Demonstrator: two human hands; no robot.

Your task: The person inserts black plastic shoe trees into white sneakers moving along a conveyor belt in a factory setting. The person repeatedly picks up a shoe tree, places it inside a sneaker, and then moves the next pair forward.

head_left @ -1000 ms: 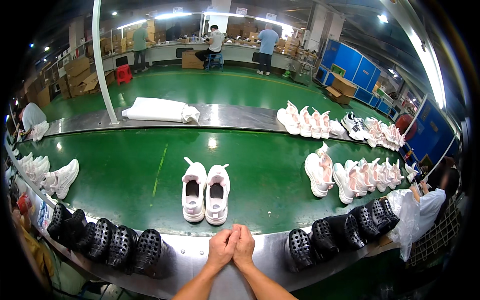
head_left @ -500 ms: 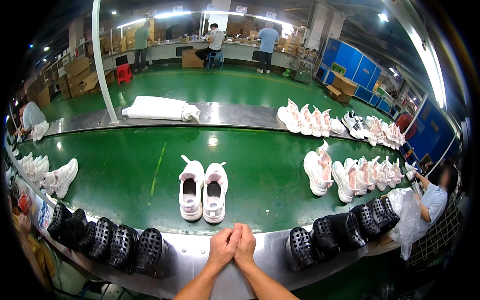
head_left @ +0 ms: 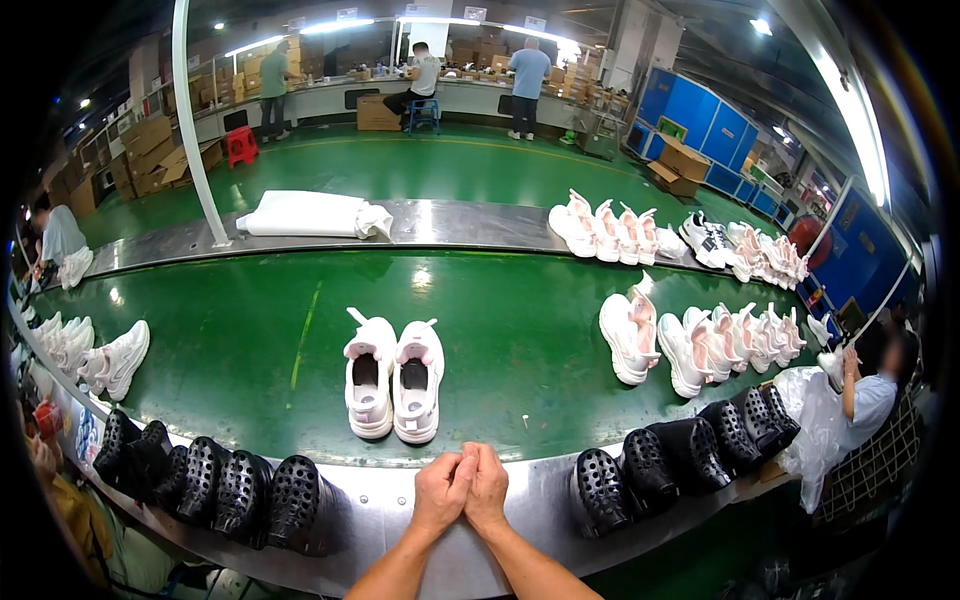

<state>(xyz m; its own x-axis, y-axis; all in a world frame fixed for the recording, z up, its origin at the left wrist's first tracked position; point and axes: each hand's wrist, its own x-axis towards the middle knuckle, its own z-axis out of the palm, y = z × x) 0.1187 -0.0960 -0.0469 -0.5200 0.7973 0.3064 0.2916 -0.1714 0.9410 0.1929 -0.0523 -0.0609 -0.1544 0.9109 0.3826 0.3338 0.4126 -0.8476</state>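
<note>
My left hand (head_left: 441,490) and my right hand (head_left: 486,487) are pressed together over the metal edge. Both have curled fingers, and no object shows in them; the palms are hidden. Just beyond them, slightly left, a pair of white sneakers stands on the green surface, made up of a left sneaker (head_left: 369,385) and a right sneaker (head_left: 417,385). Their heels face me and pull tabs stick up at the far ends. Neither hand touches the shoes.
Black perforated shoe forms line the metal edge (head_left: 375,520) at left (head_left: 297,500) and right (head_left: 602,495). More white sneakers (head_left: 628,338) stand to the right. A white wrapped roll (head_left: 305,215) lies on the far metal ledge. At right, a co-worker (head_left: 868,405) handles a shoe beside clear plastic.
The scene, with the sneaker pair, has shifted slightly left in view. My hands stay clasped in nearly the same place. The co-worker's hand and shoe at right have moved lower.
</note>
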